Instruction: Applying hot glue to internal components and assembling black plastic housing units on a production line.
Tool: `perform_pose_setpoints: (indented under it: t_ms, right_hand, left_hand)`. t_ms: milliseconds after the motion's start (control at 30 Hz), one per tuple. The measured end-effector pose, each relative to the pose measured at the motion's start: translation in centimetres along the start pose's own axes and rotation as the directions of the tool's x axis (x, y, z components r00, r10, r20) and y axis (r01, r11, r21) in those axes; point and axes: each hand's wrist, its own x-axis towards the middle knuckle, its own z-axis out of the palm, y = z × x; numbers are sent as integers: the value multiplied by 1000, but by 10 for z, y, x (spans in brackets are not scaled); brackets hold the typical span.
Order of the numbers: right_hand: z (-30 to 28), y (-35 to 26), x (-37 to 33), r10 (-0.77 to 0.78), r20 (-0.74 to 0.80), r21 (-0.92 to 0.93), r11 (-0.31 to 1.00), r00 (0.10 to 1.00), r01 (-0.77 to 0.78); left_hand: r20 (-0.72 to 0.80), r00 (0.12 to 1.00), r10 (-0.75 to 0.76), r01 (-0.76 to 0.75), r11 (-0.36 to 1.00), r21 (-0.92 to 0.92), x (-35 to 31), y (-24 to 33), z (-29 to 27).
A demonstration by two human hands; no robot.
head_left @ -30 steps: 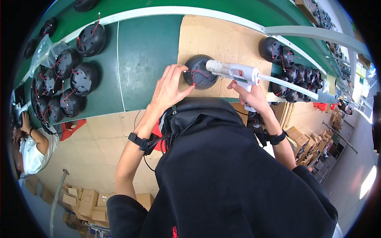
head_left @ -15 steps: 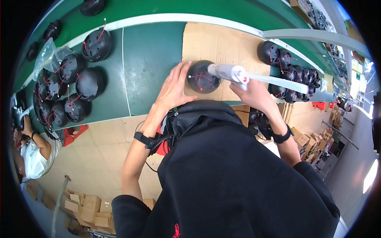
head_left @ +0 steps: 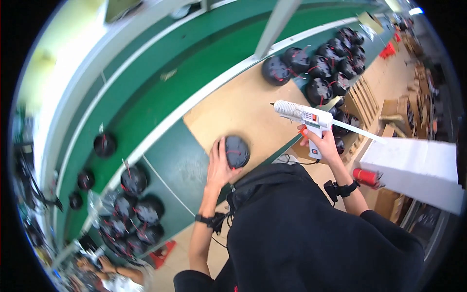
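Note:
A black helmet shell (head_left: 237, 152) rests on the cardboard sheet (head_left: 243, 104) near the table's front edge. My left hand (head_left: 222, 168) grips its left side, fingers along the far left and thumb at the near edge. My right hand (head_left: 318, 142) is closed around the handle of a white hot glue gun (head_left: 311, 119), one finger by the red trigger. The gun is raised to the right, apart from the shell, its nozzle toward the left. A long whitish glue stick (head_left: 360, 130) juts out of its back.
Several helmet shells with red wires (head_left: 321, 65) crowd the table's far right; another cluster (head_left: 148, 209) stands at the left. A metal post (head_left: 277, 29) rises behind the cardboard. A white box-like block (head_left: 413, 165) is at the right. A co-worker's hands (head_left: 99, 265) are at lower left.
The glue gun has lifted off the shell and swung away to the right. My left hand now holds the shell, where its fingers were spread beside it. The whole view has turned.

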Motion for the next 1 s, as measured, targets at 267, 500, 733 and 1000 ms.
perform_pose_setpoints:
  t_ms: [267, 500, 733, 1000]
  right_hand:
    - [-124, 45, 20, 2, -168, 220, 975, 986, 36]
    - [-196, 65, 17, -15, -321, 344, 930, 947, 131]
    - [-226, 87, 7, -23, -379, 319, 935, 925, 154]
    - [-183, 61, 51, 13, 90, 286, 957, 996, -38]
  left_hand:
    - [55, 993, 104, -108, 991, 81, 79, 77, 20]
    - [217, 923, 316, -354, 921, 163, 231, 180, 126]
    - [202, 902, 381, -402, 913, 76, 250, 162, 142]
    - [-52, 998, -44, 42, 999, -33, 113, 43, 52]
